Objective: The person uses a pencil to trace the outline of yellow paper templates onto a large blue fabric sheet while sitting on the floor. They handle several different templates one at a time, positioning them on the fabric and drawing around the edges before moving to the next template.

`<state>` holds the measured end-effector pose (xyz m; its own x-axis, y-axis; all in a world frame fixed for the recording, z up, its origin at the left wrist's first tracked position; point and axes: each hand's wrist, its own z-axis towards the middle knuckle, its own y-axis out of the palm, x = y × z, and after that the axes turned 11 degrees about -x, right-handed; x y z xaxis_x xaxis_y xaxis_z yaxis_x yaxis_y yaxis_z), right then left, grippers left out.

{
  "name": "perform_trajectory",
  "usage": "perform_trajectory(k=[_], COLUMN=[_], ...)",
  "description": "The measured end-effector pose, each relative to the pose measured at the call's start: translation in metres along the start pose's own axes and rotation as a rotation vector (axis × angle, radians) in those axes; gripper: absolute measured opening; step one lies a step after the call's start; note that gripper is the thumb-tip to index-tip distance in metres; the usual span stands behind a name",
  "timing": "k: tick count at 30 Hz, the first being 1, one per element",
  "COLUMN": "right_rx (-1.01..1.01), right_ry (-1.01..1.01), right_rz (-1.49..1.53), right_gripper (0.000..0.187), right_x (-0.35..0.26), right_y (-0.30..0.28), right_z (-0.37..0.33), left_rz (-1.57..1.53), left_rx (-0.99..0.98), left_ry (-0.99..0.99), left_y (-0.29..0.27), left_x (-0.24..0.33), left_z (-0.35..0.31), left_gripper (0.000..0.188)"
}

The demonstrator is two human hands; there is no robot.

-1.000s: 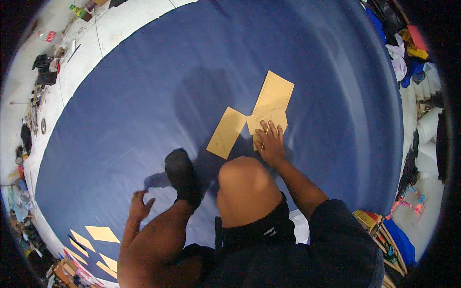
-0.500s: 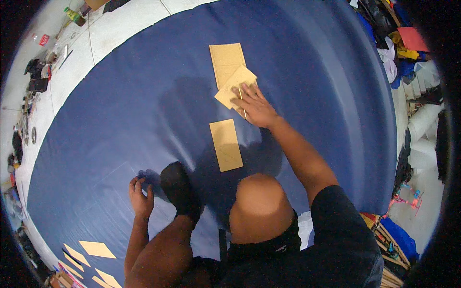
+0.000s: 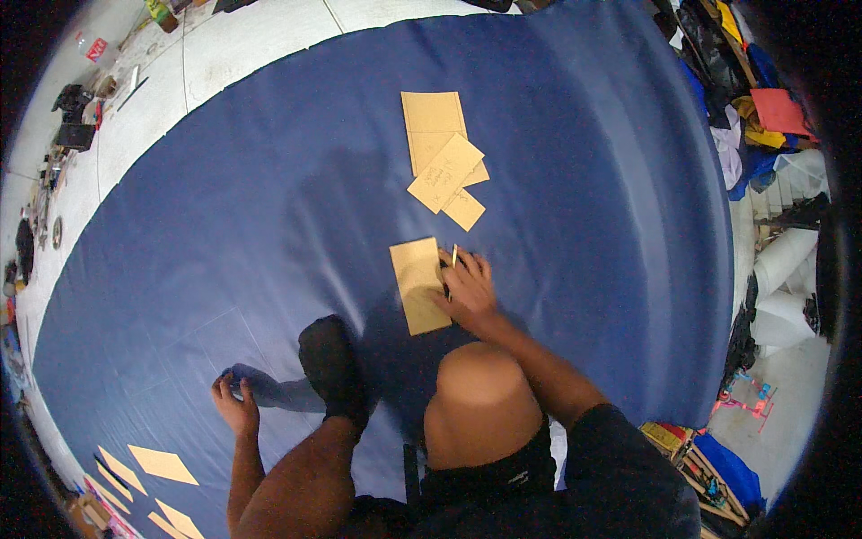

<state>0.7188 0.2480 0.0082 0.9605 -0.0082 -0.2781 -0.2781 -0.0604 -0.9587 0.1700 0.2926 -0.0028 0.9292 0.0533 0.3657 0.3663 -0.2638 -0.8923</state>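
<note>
My right hand (image 3: 470, 289) touches the right edge of a tan card rectangle (image 3: 417, 292) lying on a dark blue sheet (image 3: 575, 207). Between its fingers is a slim, pale pencil-like stick (image 3: 455, 256). Farther off lie overlapping card pieces: a larger rectangle (image 3: 432, 112), a slanted piece with handwriting (image 3: 458, 160) on top, and a smaller piece (image 3: 466, 210) partly under it. To the left, my left hand (image 3: 235, 409) is low over the sheet near my foot, fingers apart and holding nothing. Faint pale lines mark the sheet beside it.
Several loose card pieces (image 3: 163, 464) lie at the lower left. My socked foot (image 3: 330, 359) and bare knee (image 3: 480, 382) rest on the sheet. Bottles and tools line the pale floor (image 3: 278, 45) at far left. Bags, rolls (image 3: 786, 256) and cloths crowd the right.
My right hand has come back from the overlapping pieces to the nearer card rectangle, uncovering the small piece. My left hand sits slightly farther left. The view has shifted a little.
</note>
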Motion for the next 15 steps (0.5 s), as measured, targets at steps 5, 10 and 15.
perform_trajectory(k=[5,10,15], right_rx=[0.006,0.051,0.152], right_ry=[-0.131,0.165,0.668], right_rz=[-0.048,0.034,0.188], right_gripper=[0.05,0.056,0.08], right_x=[0.02,0.027,0.073], right_y=[0.008,-0.026,-0.042], right_z=[0.08,0.137,0.16], left_rz=[0.003,0.041,0.045], left_rx=[0.003,0.042,0.061], left_ry=[-0.029,0.003,-0.011], left_y=[-0.005,-0.014,-0.008], left_x=[0.001,0.027,0.03], left_z=[-0.002,0.011,0.005], left_gripper=[0.036,0.037,0.038])
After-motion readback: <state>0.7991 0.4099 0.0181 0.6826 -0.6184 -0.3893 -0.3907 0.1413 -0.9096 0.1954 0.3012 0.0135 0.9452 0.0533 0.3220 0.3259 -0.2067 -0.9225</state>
